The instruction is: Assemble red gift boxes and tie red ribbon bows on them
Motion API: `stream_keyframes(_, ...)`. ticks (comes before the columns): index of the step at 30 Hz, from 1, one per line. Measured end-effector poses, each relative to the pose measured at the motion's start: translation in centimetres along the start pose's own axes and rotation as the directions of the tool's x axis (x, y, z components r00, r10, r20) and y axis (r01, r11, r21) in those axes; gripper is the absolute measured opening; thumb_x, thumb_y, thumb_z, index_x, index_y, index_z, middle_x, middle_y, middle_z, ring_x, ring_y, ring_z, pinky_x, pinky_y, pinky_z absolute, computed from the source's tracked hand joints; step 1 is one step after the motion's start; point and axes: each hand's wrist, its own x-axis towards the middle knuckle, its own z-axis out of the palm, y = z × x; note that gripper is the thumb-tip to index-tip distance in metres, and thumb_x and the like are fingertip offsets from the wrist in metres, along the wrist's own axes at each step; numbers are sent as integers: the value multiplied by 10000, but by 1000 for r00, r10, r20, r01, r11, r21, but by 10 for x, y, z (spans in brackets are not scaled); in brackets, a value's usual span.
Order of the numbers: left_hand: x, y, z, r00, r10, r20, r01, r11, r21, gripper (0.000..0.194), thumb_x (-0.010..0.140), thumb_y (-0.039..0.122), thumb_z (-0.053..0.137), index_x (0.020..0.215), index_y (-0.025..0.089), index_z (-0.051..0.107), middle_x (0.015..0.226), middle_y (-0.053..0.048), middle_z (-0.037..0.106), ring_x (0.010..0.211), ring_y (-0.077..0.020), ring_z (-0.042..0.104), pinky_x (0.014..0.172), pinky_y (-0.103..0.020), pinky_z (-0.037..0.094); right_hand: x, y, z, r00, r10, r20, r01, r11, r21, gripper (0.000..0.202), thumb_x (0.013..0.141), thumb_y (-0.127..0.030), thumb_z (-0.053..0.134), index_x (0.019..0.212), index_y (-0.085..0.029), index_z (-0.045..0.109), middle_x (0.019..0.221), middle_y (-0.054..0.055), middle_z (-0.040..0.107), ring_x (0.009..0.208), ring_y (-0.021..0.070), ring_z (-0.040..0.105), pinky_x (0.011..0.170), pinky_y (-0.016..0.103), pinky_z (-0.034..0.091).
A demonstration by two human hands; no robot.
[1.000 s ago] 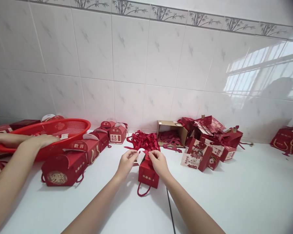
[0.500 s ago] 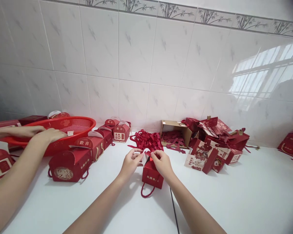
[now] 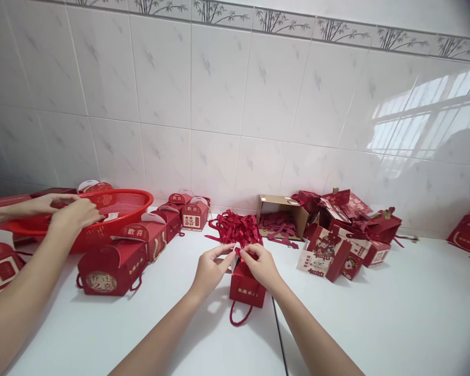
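A small red box (image 3: 247, 286) with gold characters stands on the white table in front of me, a twisted red cord handle (image 3: 241, 316) hanging at its near side. My left hand (image 3: 215, 269) pinches the pale edge of the box's top flap from the left. From the right, my right hand (image 3: 259, 263) pinches the red part of the same top, thumb and finger together. The fingertips of both hands nearly meet above the box. Right behind them lies a heap of dark red ribbons (image 3: 237, 225).
Another person's hands (image 3: 72, 214) reach over a red plastic basket (image 3: 121, 201) at the left. Finished-looking red boxes (image 3: 113, 266) stand near it. Behind, an open carton (image 3: 290, 209) holds red pieces; folded red boxes (image 3: 337, 245) are piled to its right.
My hands have drawn closer together at the box top, and the box has shifted slightly toward me and right. The other person's hands have moved a little over the basket.
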Motion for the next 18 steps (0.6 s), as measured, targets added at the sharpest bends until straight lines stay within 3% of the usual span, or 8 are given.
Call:
stream_keyframes(10,0,0,-1,999,-8,-42,10,998,55,343,708,470,671,822,148,706,816,-67,703,653,-206,668,485,-291,573,-1,1,-4,997,-50,53,50,999,16,216,831,-351,539,726,-213,668,796,37,634,785,191,588,761,314,438)
stream_keyframes(15,1,5,-1,998,-48,-29,51,992,113,302,705,442,655,767,147,650,770,-59,680,670,-192,669,517,-267,551,-3,-2,-7,994,-92,62,88,995,53,205,822,-340,561,694,-209,654,776,31,614,768,183,591,746,310,446)
stream_keyframes(18,4,1,-2,997,-78,-25,81,984,160,292,721,449,617,819,175,595,764,-32,664,708,-187,678,565,-270,551,-4,-4,-7,994,-107,11,106,991,79,180,820,-336,568,721,-208,647,806,37,618,775,178,595,760,305,459)
